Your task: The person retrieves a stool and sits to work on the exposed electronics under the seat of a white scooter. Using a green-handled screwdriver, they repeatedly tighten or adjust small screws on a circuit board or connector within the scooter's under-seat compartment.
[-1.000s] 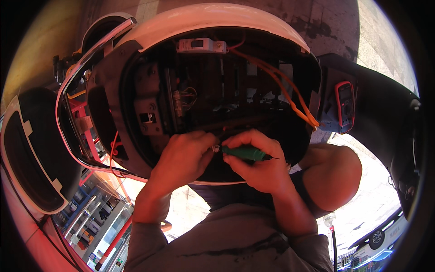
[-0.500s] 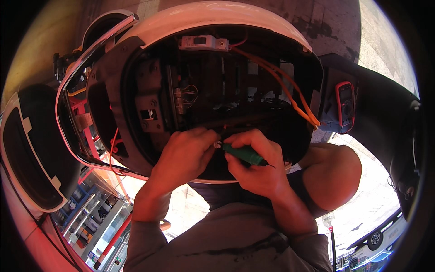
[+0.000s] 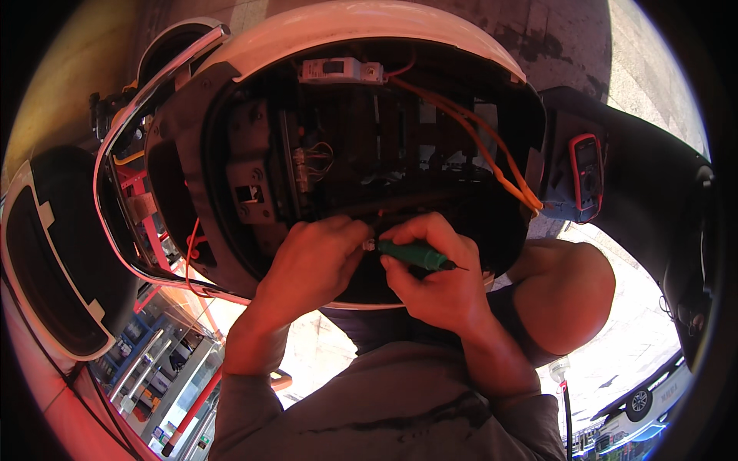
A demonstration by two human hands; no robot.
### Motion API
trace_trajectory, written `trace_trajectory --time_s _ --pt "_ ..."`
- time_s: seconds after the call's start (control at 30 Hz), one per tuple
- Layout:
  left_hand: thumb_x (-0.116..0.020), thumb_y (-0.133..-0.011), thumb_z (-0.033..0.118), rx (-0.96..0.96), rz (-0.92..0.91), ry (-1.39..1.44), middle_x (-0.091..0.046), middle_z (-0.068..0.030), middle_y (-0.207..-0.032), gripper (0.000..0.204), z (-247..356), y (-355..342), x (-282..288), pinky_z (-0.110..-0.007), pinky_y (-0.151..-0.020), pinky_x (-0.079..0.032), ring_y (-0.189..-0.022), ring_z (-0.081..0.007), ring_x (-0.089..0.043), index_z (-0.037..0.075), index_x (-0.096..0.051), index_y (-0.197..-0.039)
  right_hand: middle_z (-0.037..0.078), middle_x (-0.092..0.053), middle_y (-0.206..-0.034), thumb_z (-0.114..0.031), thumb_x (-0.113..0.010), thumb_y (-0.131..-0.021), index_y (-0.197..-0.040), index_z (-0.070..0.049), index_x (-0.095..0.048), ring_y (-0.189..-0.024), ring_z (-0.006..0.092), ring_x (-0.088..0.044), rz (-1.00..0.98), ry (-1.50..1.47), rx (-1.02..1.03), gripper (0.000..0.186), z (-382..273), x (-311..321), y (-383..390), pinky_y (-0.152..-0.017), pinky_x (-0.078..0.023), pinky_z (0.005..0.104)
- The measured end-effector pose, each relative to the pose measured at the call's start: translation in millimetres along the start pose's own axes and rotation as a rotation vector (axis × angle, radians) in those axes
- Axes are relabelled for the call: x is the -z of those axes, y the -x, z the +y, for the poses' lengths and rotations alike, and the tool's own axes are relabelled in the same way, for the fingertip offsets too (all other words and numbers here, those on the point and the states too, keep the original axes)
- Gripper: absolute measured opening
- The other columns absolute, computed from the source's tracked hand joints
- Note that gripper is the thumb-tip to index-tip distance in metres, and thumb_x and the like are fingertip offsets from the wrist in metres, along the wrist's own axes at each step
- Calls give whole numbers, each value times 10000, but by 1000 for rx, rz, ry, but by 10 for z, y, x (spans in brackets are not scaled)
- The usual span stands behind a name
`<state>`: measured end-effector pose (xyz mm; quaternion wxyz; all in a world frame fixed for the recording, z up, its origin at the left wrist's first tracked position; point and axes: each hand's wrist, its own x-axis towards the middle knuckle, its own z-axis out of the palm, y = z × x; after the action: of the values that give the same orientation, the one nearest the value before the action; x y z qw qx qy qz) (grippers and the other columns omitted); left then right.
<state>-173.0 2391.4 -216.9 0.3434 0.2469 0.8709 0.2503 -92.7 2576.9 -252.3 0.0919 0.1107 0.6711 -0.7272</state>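
Over the near edge of an open scooter body [image 3: 384, 19], my two hands meet. My left hand [image 3: 319, 257] is closed, its thumb and fingers pinching a small pale connector-like piece [image 3: 369, 245]. The fingertips partly cover that piece, so its exact kind is unclear. My right hand [image 3: 450, 280] wraps round a green pen-like tool [image 3: 415, 255], which has a thin dark pin or lead sticking out at its right end. The tool's left end points at the small piece, close to it; whether they touch I cannot tell.
A white circuit breaker [image 3: 342, 71] sits at the bay's far wall, with orange cables [image 3: 492, 154] running right. Thin wires join a connector [image 3: 302, 169] inside. A red-edged multimeter [image 3: 586, 177] rests on the right. The detached seat [image 3: 58, 253] lies at left.
The scooter body has shifted very slightly leftward in view. Both hands keep their grip in nearly the same place, with the green tool only minimally moved.
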Motion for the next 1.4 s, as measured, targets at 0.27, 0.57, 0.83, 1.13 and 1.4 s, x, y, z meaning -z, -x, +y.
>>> trace_trajectory --time_s 0.27,0.57,0.83,1.13,1.4 --pt "-749 -796 7 22 -4 -16 -691 -139 -873 209 -1 6 6 -449 -635 -544 -777 -388 -693 49 -718 -999 89 -755 -964 73 -764 -822 -1004 -24 -586 -882 125 -730 -10 -54 -49 273 1 8 -3 -765 -565 257" --pt "-726 -820 0 -11 5 4 -659 -156 -845 156 -1 -1 3 -474 -610 -531 -752 -406 -675 30 -678 -965 81 -756 -955 74 -765 -822 -999 -23 -584 -869 103 -714 -4 -39 -50 271 2 1 -1 -753 -558 250" --pt "-726 -822 4 4 0 28 -668 -151 -846 153 2 -5 11 -466 -614 -535 -759 -406 -680 30 -686 -967 82 -745 -969 71 -773 -821 -1005 -20 -591 -879 105 -707 -2 -50 -35 273 9 6 -4 -757 -556 249" --pt "-711 -835 -3 87 74 27 -712 -184 -1015 220 7 -37 -11 -431 -747 -559 -914 -409 -702 21 -725 -1054 88 -711 -966 119 -658 -813 -941 -14 -582 -922 129 -693 43 -131 34 200 5 47 -104 -783 -557 259" --pt "-693 -854 -23 85 181 -25 -716 -232 -982 382 -79 -73 -104 -469 -777 -563 -937 -444 -703 -6 -614 -1227 68 -686 -778 -215 -758 -853 -980 0 -683 -651 143 -650 -278 302 -459 261 22 33 -716 -602 -520 287"
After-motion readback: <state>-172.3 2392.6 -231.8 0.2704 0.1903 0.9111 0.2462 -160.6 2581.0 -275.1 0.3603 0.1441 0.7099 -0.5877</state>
